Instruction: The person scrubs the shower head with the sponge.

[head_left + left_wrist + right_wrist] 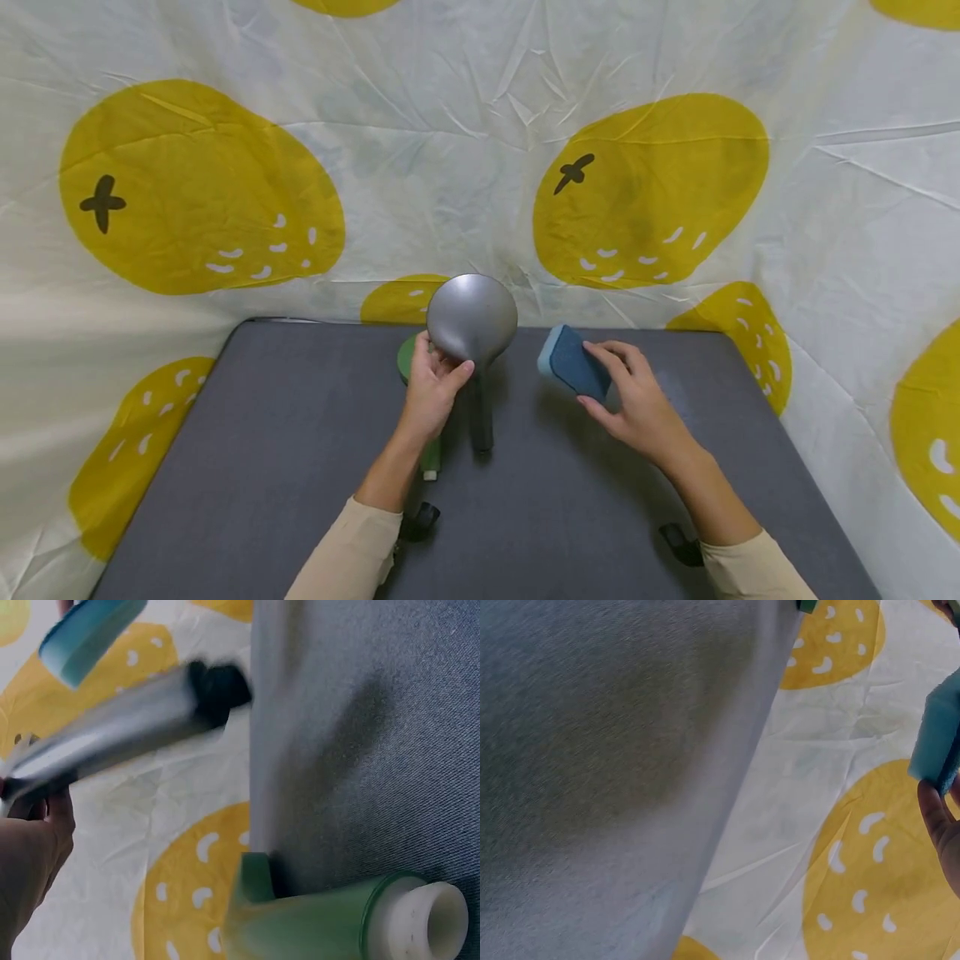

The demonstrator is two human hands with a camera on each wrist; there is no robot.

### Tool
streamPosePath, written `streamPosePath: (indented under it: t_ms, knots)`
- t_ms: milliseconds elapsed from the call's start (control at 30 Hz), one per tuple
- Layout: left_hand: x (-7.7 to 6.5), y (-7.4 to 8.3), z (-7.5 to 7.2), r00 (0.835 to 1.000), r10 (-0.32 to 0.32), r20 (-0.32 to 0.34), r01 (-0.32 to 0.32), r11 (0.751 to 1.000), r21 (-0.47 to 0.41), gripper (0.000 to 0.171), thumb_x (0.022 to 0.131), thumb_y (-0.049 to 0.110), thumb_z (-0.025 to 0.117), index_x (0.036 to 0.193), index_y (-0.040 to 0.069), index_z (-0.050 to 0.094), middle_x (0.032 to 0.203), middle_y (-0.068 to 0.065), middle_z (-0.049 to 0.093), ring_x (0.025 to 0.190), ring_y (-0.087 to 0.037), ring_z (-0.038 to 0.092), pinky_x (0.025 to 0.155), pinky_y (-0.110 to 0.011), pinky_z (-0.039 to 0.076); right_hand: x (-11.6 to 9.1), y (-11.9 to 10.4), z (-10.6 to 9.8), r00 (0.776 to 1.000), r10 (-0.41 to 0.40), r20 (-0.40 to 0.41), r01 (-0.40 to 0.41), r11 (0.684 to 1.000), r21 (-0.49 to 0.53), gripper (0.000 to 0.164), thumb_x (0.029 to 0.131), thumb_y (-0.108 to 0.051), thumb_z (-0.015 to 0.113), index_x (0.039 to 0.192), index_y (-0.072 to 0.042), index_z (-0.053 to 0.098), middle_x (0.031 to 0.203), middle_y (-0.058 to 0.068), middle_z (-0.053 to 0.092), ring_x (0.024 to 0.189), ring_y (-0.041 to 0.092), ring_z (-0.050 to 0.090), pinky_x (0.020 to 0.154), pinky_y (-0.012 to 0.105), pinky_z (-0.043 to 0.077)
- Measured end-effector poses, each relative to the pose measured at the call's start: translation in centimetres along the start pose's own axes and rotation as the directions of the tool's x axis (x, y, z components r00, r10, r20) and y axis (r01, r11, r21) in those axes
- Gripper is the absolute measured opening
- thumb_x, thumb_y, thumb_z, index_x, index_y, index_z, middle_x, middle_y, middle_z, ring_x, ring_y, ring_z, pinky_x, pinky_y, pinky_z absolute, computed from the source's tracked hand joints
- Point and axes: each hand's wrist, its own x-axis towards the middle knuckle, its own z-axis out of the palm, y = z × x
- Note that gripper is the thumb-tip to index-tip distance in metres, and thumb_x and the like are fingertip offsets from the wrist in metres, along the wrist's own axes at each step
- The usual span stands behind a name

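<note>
My left hand (431, 396) holds a silver shower head (474, 317) by the lower left of its round head, the thumb at the edge. Its handle hangs down and ends in black in the left wrist view. To the right, apart from it, my right hand (636, 408) pinches a two-tone blue sponge (581, 362), thumb below and fingers above. Behind the left hand a green shower head (405, 357) lies on the table, partly hidden; its hollow white end (435, 922) shows in the left wrist view.
The dark grey table (300, 467) ends at the back against a white cloth (435, 183) printed with yellow fruit. Black bands (422, 521) sit at the wrists. Bare table surface shows on both sides of the hands.
</note>
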Motion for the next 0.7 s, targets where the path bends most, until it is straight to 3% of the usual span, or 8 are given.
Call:
streamPosePath:
  t_ms: [100, 200, 300, 433, 600, 700]
  knots:
    - [0.1, -0.1, 0.2, 0.999, 0.012, 0.035, -0.011, 1.000, -0.020, 0.077, 0.088, -0.018, 0.060, 0.152, 0.003, 0.023, 0.156, -0.026, 0.037, 0.133, -0.032, 0.051, 0.094, -0.023, 0.054, 0.4, -0.5, 0.0, 1.000, -0.014, 0.000, 0.014, 0.999, 0.039, 0.078, 0.099, -0.063, 0.051, 0.150, -0.004, 0.049, 0.134, 0.021, 0.052, 0.119, 0.031, 0.053, 0.105, 0.019, 0.040]
    - [0.2, 0.0, 0.5, 0.999, -0.012, 0.039, 0.013, 0.999, -0.033, 0.074, 0.094, -0.014, 0.058, 0.155, 0.005, 0.022, 0.157, -0.025, 0.036, 0.129, -0.027, 0.053, 0.090, -0.024, 0.056, 1.1, -1.0, 0.1, 0.998, -0.069, -0.004, 0.069, 0.994, 0.080, 0.072, 0.100, -0.052, 0.058, 0.152, -0.003, 0.047, 0.136, 0.023, 0.050, 0.119, 0.032, 0.052, 0.105, 0.017, 0.038]
    - [0.3, 0.4, 0.8, 0.998, -0.049, 0.029, 0.050, 0.997, -0.050, 0.063, 0.101, -0.007, 0.053, 0.154, 0.004, 0.023, 0.155, -0.028, 0.040, 0.121, -0.018, 0.058, 0.088, -0.024, 0.057, 2.0, -1.6, 0.2, 0.992, -0.129, -0.007, 0.129, 0.987, 0.097, 0.070, 0.095, -0.028, 0.076, 0.153, -0.002, 0.045, 0.137, 0.025, 0.049, 0.120, 0.034, 0.051, 0.104, 0.022, 0.039]
    - [0.4, 0.5, 1.0, 0.998, -0.068, -0.009, 0.068, 0.998, -0.011, 0.054, 0.103, -0.006, 0.052, 0.151, -0.001, 0.028, 0.146, -0.034, 0.048, 0.108, -0.009, 0.065, 0.088, -0.024, 0.057, 3.2, -2.3, 0.3, 0.986, -0.165, -0.010, 0.165, 0.982, 0.094, 0.086, 0.076, -0.003, 0.086, 0.152, -0.002, 0.047, 0.138, 0.024, 0.049, 0.123, 0.034, 0.051, 0.103, 0.029, 0.044]
    - [0.8, 0.9, 0.7, 0.995, -0.080, -0.054, 0.084, 0.994, 0.069, 0.048, 0.103, -0.002, 0.055, 0.147, 0.000, 0.037, 0.138, -0.031, 0.056, 0.100, -0.012, 0.069, 0.086, -0.035, 0.062, 4.3, -2.8, 0.2, 0.980, -0.200, -0.017, 0.201, 0.978, 0.050, 0.083, 0.074, -0.004, 0.088, 0.149, -0.004, 0.052, 0.137, 0.025, 0.051, 0.124, 0.037, 0.051, 0.096, 0.049, 0.054]
    - [1.2, 1.1, 0.4, 0.994, -0.086, -0.067, 0.093, 0.990, 0.108, 0.044, 0.103, 0.000, 0.056, 0.144, 0.001, 0.040, 0.135, -0.031, 0.058, 0.102, -0.019, 0.070, 0.084, -0.041, 0.064, 4.7, -2.9, 0.2, 0.974, -0.224, -0.006, 0.224, 0.974, 0.013, 0.080, 0.074, -0.006, 0.088, 0.147, -0.006, 0.055, 0.135, 0.026, 0.052, 0.122, 0.040, 0.052, 0.092, 0.054, 0.055]
